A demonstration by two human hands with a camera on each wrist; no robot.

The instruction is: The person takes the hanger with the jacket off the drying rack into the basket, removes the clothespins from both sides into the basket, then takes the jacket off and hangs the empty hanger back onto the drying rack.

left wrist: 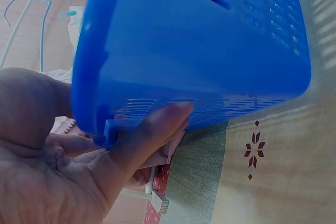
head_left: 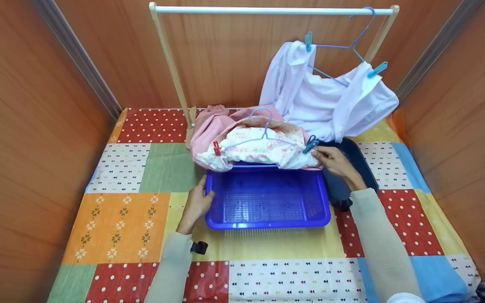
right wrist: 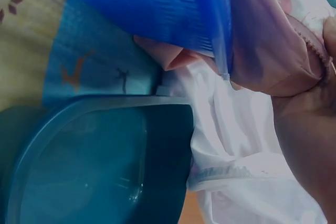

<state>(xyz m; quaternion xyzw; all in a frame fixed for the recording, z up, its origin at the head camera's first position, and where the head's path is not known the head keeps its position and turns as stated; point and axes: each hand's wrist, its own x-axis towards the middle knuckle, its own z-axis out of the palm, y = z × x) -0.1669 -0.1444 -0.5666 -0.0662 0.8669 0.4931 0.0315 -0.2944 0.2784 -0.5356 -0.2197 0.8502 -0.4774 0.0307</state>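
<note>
My left hand point(head_left: 196, 204) grips the left side of a blue-purple plastic basket point(head_left: 267, 225), near its back corner. In the left wrist view, the thumb point(left wrist: 157, 124) lies along the basket's outer wall. A pink garment point(head_left: 209, 126) with a white printed inner side lies over the basket's back rim. Its blue wire hanger point(head_left: 265, 130) has a red clothespin point(head_left: 217, 148) at the left and a dark teal clothespin point(head_left: 310, 144) at the right. Beside the teal clothespin, my right hand point(head_left: 337, 162) pinches the garment's right edge; its fingertips are partly hidden in the right wrist view.
Behind stands a rack with a white bar point(head_left: 267, 10). A white shirt point(head_left: 318, 99) hangs from it at the right on a blue hanger point(head_left: 354, 42) with light-blue clothespins point(head_left: 308, 41). A dark teal tub point(head_left: 362, 160) sits right of the basket. Wooden panels point(head_left: 19, 126) enclose the patchwork cloth point(head_left: 120, 227).
</note>
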